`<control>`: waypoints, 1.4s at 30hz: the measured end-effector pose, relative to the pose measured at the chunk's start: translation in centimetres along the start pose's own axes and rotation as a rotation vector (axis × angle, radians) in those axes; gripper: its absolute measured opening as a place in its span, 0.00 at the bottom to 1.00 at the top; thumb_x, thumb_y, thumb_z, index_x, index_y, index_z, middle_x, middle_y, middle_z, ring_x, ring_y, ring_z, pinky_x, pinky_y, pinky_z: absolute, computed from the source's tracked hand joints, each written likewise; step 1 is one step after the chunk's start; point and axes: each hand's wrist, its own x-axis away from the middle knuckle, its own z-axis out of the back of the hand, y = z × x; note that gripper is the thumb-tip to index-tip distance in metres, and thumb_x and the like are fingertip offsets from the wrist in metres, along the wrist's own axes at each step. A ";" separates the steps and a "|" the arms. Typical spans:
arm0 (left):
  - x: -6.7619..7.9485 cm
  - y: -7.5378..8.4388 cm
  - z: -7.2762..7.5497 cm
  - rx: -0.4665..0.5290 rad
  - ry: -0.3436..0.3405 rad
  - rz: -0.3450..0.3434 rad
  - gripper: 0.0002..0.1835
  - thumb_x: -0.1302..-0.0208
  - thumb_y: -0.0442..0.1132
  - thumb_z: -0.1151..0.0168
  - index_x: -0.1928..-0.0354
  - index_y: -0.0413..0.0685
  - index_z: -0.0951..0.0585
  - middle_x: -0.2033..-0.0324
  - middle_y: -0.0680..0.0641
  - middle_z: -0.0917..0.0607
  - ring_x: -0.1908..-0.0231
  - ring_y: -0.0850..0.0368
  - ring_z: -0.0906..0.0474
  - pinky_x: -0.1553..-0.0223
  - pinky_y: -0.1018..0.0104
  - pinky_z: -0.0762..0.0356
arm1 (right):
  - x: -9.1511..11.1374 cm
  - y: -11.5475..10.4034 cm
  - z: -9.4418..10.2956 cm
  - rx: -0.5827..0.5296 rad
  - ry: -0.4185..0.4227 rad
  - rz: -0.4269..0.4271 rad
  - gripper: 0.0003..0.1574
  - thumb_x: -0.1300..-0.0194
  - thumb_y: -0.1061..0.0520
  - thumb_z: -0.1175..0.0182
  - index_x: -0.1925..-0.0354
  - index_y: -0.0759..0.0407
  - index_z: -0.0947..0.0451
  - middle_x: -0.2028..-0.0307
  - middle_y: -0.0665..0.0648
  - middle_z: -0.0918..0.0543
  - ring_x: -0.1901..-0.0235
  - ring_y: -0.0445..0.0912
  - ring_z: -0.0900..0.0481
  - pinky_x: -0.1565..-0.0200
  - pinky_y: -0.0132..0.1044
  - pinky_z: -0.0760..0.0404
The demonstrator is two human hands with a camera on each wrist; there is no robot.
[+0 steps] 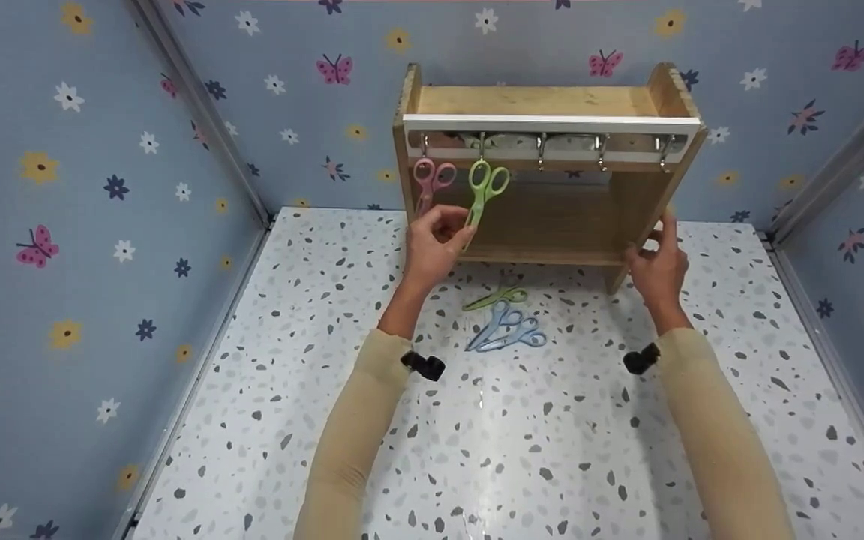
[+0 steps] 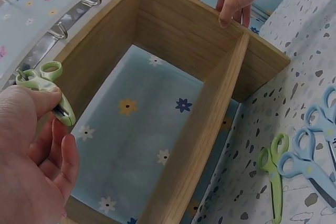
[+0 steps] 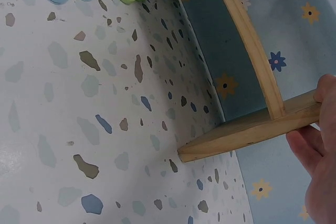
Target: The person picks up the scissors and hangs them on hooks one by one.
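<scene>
Near the second hook from the left, my left hand (image 1: pixel 434 244) pinches a pair of light green scissors (image 1: pixel 479 191) by the blades, handles up. In the left wrist view a metal tip shows at one loop of these scissors (image 2: pixel 44 80); I cannot tell how far the loop is over the hook. Pink scissors (image 1: pixel 432 180) hang from the leftmost hook, partly behind my left hand. My right hand (image 1: pixel 657 262) grips the right side panel of the wooden rack (image 1: pixel 544 259), thumb and fingers on opposite faces of the board (image 3: pixel 247 132).
On the speckled table (image 1: pixel 552 450) lie another pair of green scissors (image 1: pixel 496 298) and two light blue pairs (image 1: pixel 514 335), in front of the rack. More hooks (image 1: pixel 601 154) run along the metal strip to the right. Flower-patterned walls (image 1: pixel 102 300) stand around the table.
</scene>
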 end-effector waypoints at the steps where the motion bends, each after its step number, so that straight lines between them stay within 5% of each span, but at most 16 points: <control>1: 0.0 0.0 0.0 -0.004 -0.002 0.004 0.12 0.27 0.31 0.25 0.46 0.36 0.11 0.58 0.37 0.10 0.62 0.64 0.21 0.57 0.72 0.22 | 0.0 0.0 0.0 -0.001 -0.004 -0.004 0.55 0.22 0.63 0.38 0.10 0.33 0.47 0.24 0.70 0.19 0.36 0.69 0.09 0.37 0.66 0.11; 24: 0.7 -1.4 0.4 -0.036 -0.067 0.050 0.13 0.23 0.32 0.28 0.42 0.33 0.12 0.52 0.32 0.09 0.58 0.64 0.16 0.53 0.75 0.19 | 0.0 0.1 -0.1 0.016 0.014 0.025 0.53 0.20 0.61 0.38 0.10 0.33 0.47 0.24 0.70 0.18 0.38 0.67 0.08 0.41 0.66 0.10; 33: 1.2 -2.0 0.3 -0.066 -0.068 0.096 0.13 0.23 0.32 0.29 0.41 0.34 0.12 0.49 0.32 0.09 0.51 0.48 0.12 0.50 0.73 0.18 | 0.0 0.2 0.0 -0.010 -0.008 -0.002 0.54 0.20 0.61 0.39 0.09 0.30 0.49 0.21 0.68 0.21 0.33 0.67 0.11 0.36 0.66 0.12; 42: 1.5 -2.4 0.3 -0.061 -0.084 0.108 0.17 0.21 0.31 0.31 0.35 0.36 0.14 0.42 0.33 0.09 0.42 0.40 0.10 0.40 0.57 0.11 | -0.1 0.6 -0.2 -0.001 0.023 0.060 0.53 0.22 0.62 0.39 0.09 0.36 0.46 0.29 0.71 0.15 0.40 0.68 0.07 0.42 0.66 0.10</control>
